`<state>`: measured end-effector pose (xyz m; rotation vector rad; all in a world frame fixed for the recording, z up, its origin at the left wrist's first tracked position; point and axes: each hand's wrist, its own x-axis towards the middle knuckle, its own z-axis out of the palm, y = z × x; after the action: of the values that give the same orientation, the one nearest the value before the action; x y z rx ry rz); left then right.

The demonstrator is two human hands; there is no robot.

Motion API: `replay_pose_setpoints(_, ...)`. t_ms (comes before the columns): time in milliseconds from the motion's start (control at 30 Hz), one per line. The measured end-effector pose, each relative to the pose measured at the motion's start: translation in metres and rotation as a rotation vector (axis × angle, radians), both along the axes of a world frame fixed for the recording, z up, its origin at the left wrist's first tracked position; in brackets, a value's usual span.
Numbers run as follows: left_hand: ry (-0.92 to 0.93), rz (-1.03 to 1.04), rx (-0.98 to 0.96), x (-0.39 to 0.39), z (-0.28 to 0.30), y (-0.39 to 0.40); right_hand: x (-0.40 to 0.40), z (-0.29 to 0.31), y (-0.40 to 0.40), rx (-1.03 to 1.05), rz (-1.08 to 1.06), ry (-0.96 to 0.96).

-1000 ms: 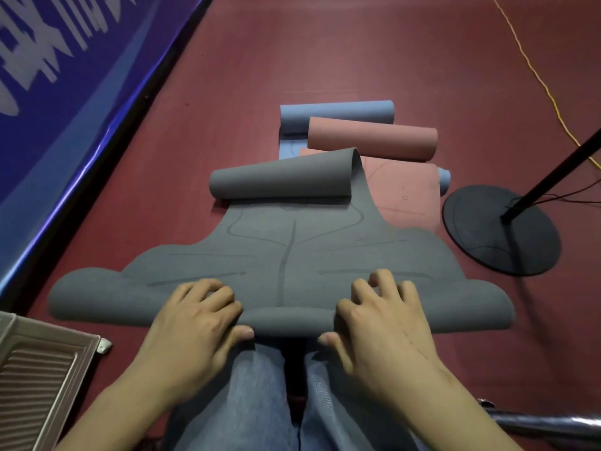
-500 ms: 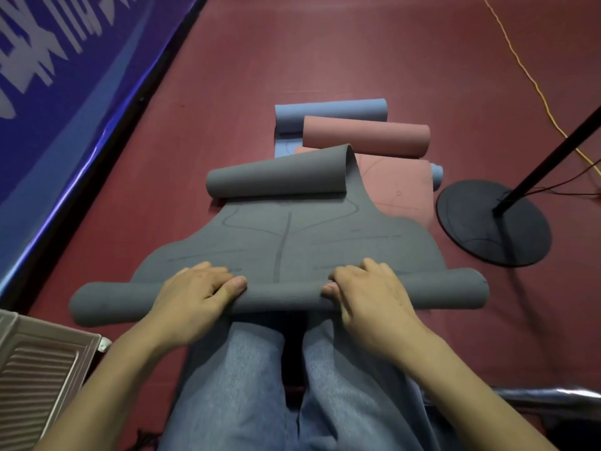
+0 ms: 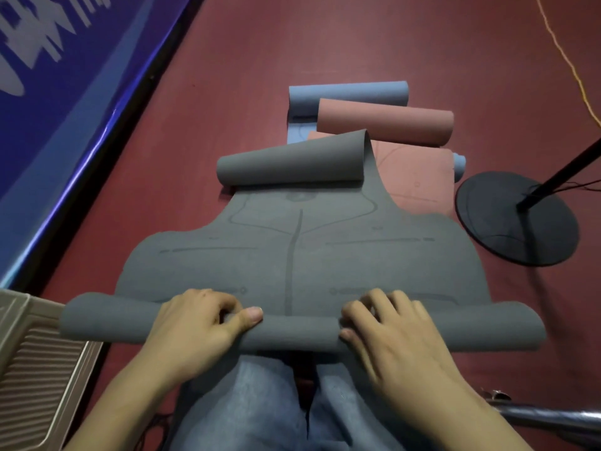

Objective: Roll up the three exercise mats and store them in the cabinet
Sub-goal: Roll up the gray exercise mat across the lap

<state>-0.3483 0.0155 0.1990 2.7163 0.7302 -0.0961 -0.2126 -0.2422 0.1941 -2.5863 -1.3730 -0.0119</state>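
At the bottom of the frame, blue-jeaned knees (image 3: pixel 260 402) sit behind the grey exercise mat (image 3: pixel 302 255), whose near end is rolled into a tube across the lower middle. The left hand (image 3: pixel 198 330) and right hand (image 3: pixel 387 333) both curl over that roll, gripping it. A ribbed beige panel (image 3: pixel 29 369) lies lower left, a chrome tube (image 3: pixel 553 415) lower right. Beyond, centre right, a round black stand base (image 3: pixel 514 219) sits just beside the pink mat (image 3: pixel 383 123), which overlaps the blue mat (image 3: pixel 348 94). A yellow cable (image 3: pixel 567 63) crosses the upper right; a blue banner (image 3: pixel 65 92) fills the upper left.
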Motion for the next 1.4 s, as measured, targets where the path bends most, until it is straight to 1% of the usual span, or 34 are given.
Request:
replay_pose_setpoints(133, -0.050, 0.103, -0.078, 0.004, 0.009, -0.001, -0.009, 0.011, -0.004, -0.014, -0.027, 0.040)
replay_pose_setpoints(200, -0.050, 0.141, -0.056, 0.007, 0.006, -0.004, -0.009, 0.012, -0.003, -0.046, -0.041, 0.061)
replay_pose_setpoints(267, -0.123, 0.167, -0.040, 0.005, -0.001, -0.009, -0.006, 0.016, 0.000, -0.061, -0.062, 0.100)
replay_pose_setpoints(367, -0.264, 0.109, -0.038, 0.000, -0.010, -0.013, 0.003, 0.025, 0.008, -0.118, -0.046, 0.127)
replay_pose_setpoints(500, -0.290, 0.061, 0.011, 0.008, -0.010, -0.010, 0.006, 0.031, 0.016, -0.180, -0.035, 0.096)
replay_pose_setpoints(633, -0.353, -0.090, 0.100, 0.007, -0.006, -0.017, 0.008, 0.030, 0.021, -0.208, -0.056, 0.133)
replay_pose_setpoints(733, -0.373, -0.175, 0.107, -0.006, -0.003, -0.014, 0.008, 0.033, 0.024, -0.244, -0.089, 0.167)
replay_pose_setpoints(833, -0.329, -0.220, 0.178, -0.011, -0.002, -0.015, 0.009, 0.038, 0.029, -0.252, -0.120, 0.249)
replay_pose_setpoints(900, -0.292, -0.213, 0.215, -0.007, -0.001, -0.018, 0.013, 0.038, 0.029, -0.229, -0.110, 0.270)
replay_pose_setpoints(1067, -0.277, -0.233, 0.208, 0.004, -0.001, -0.011, 0.027, 0.033, 0.034, -0.218, -0.117, 0.322)
replay_pose_setpoints(1167, -0.252, -0.272, 0.147, 0.016, -0.001, 0.003, 0.032, 0.030, 0.035, -0.150, -0.128, 0.348)
replay_pose_setpoints(1267, -0.176, -0.254, 0.047, 0.032, 0.004, 0.015, 0.038, 0.029, 0.035, -0.106, -0.145, 0.391)
replay_pose_setpoints(1400, -0.055, -0.161, -0.111, 0.048, 0.007, 0.025, 0.043, 0.031, 0.040, -0.171, -0.155, 0.263)
